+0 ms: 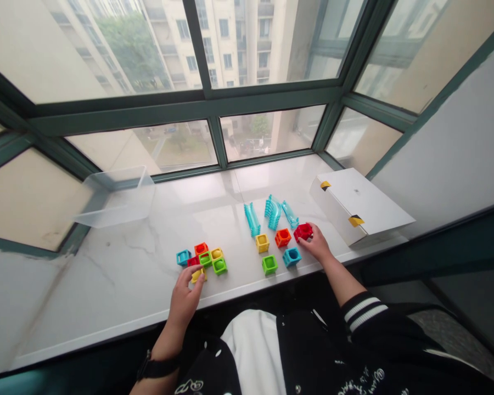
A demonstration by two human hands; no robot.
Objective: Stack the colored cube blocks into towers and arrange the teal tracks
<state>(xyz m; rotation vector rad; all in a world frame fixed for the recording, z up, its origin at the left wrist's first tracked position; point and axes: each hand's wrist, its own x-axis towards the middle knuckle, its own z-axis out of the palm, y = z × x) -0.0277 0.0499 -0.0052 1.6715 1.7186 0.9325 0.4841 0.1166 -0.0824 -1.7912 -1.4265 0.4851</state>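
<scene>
My left hand [185, 296] pinches a small yellow block [197, 274] at the front of a cluster of coloured cube blocks [206, 257] on the white marble sill [119, 274]. My right hand [318, 245] grips a red cube block [303, 232] at the right end of a second group. That group holds a yellow cube [262, 242], an orange cube [282, 237], a green cube [269, 264] and a blue cube [292, 257]. Behind them lie three translucent teal curved track pieces [271, 213].
A clear plastic bin [117, 195] stands at the back left of the sill. A white cardboard box [360, 206] lies at the right end. Green-framed windows [214, 104] close off the back. My lap, in dark and white clothing, is below the sill's front edge.
</scene>
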